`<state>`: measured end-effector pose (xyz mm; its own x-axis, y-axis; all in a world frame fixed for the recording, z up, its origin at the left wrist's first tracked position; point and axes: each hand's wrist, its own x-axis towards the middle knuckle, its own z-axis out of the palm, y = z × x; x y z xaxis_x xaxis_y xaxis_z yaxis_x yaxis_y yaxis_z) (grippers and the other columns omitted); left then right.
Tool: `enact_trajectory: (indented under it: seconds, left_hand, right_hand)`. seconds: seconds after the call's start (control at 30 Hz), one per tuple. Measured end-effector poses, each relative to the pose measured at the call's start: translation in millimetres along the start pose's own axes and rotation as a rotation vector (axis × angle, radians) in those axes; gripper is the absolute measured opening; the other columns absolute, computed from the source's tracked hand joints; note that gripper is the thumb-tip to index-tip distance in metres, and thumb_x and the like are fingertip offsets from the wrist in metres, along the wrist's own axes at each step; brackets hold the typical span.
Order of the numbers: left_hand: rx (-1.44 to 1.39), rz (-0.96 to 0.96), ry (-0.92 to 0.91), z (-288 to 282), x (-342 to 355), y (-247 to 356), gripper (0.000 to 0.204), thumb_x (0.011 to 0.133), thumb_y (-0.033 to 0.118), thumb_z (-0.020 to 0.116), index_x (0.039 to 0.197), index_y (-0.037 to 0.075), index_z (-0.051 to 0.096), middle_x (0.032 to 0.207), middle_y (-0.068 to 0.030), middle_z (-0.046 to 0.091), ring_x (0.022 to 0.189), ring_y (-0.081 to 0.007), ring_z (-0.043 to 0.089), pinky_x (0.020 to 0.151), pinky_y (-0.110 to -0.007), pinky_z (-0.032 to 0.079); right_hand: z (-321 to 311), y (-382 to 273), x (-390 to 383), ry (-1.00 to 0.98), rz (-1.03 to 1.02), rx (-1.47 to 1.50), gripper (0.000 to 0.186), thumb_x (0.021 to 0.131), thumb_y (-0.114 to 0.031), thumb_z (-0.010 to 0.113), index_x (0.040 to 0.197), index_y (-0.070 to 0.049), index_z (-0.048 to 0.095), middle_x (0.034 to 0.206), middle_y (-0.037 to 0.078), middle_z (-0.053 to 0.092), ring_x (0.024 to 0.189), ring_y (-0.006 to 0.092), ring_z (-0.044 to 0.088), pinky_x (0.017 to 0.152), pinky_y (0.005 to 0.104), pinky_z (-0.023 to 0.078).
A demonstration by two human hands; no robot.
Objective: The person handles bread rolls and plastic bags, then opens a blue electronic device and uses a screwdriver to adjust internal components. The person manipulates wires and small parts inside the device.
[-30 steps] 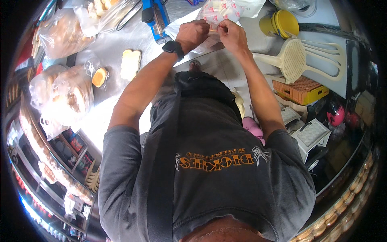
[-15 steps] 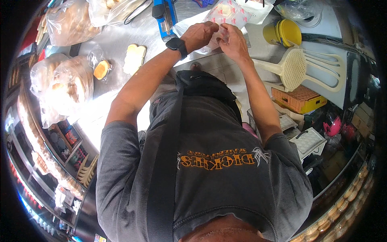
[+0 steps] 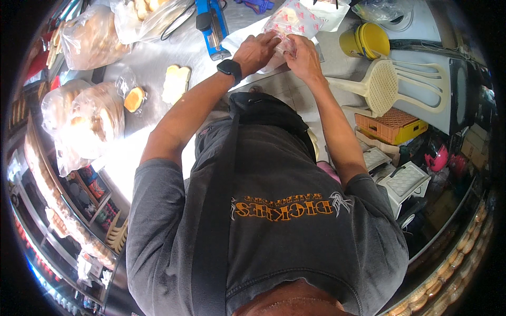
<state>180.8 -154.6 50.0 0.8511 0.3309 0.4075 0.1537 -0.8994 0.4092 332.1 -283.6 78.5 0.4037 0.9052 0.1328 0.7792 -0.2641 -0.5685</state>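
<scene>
Both of my hands are at the near end of a clear plastic bag with red print (image 3: 295,18), which has something pale inside. My left hand (image 3: 256,53), below a black wristwatch (image 3: 230,70), has its fingers bent onto the bag's left side. My right hand (image 3: 305,60) pinches the bag's near right edge between thumb and fingers. White sheeting (image 3: 237,38) lies under the bag at the table's edge. Left of my left hand stands a blue bag sealer (image 3: 212,26). Slices of bread (image 3: 176,84) lie on the metal table (image 3: 153,63).
Large clear bags of bread (image 3: 94,39) and a small bagged bun (image 3: 135,99) sit on the table at left. To the right are a yellow bucket (image 3: 375,41), a cream plastic chair (image 3: 382,84) and an orange-brown crate (image 3: 387,125). Bread-filled shelves (image 3: 453,263) curve along the lower right.
My left hand has come slightly down and left, and its fingers are lower on the bag. The right hand keeps its pinch. The whole view has shifted a little.
</scene>
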Motion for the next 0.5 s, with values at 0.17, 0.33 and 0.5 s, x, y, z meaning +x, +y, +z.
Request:
enact_trajectory:
  seconds: [0.17,0.33,0.5]
  left_hand:
    - [0.071,0.011,-0.191,-4,2,-7,0.016,0.093,0.017,0.063,0.104,0.007,0.068,0.100,-0.0131,0.068,0.101,-0.0314,0.068,0.081,-0.044,0.054]
    - [-0.024,-0.080,-0.278,-16,10,-6,0.021,0.089,0.011,0.063,0.108,0.006,0.068,0.105,-0.0151,0.068,0.102,-0.0342,0.066,0.085,-0.044,0.055]
    - [-0.020,0.046,-0.178,-14,5,-15,0.033,0.086,0.010,0.068,0.118,0.005,0.067,0.118,-0.0191,0.068,0.107,-0.0364,0.065,0.090,-0.045,0.056]
  right_hand:
    - [2,8,1,-0.013,-0.005,-0.046,0.037,0.083,-0.011,0.074,0.118,-0.003,0.068,0.117,0.017,0.069,0.113,0.0374,0.063,0.099,0.0455,0.050]
    - [1,8,3,-0.012,-0.019,-0.075,0.030,0.083,-0.012,0.073,0.112,-0.001,0.070,0.110,0.016,0.072,0.110,0.0359,0.064,0.096,0.0451,0.052]
    - [1,11,3,-0.042,-0.030,-0.076,0.027,0.084,-0.012,0.073,0.109,0.000,0.070,0.109,0.018,0.072,0.107,0.0375,0.065,0.094,0.0458,0.052]
